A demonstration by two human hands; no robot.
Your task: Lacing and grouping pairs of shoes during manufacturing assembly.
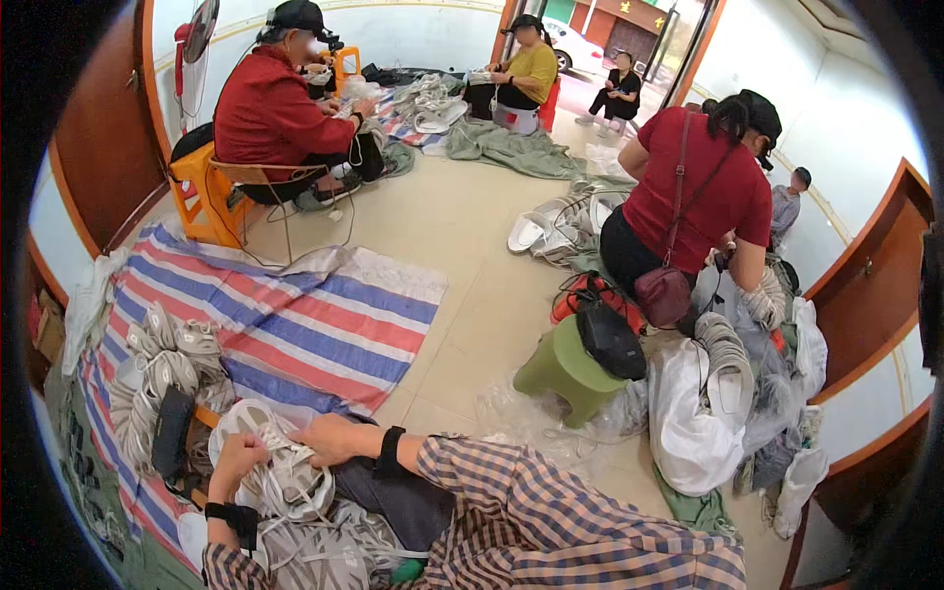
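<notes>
A light grey and white sneaker [307, 490] rests over my lap, its pale laces crossing the upper. My left hand [241, 460] is at the sneaker's left side, fingers pinched on a shoelace [278, 444]. From the right, my right hand [332, 440] reaches over the sneaker, fingertips closed at the lacing; the lace between them is too small to see clearly. Below it, more grey sneakers with loose laces [329, 546] lie heaped against me. Both wrists wear black bands.
A pile of grey sneakers [162, 369] lies left on a striped tarp [324, 315], beside a black pouch [173, 433]. A green stool [568, 369] carries a black bag [608, 339]. Right of it, a white sack [688, 423] stands beside stacked shoes. Several people sit around the room.
</notes>
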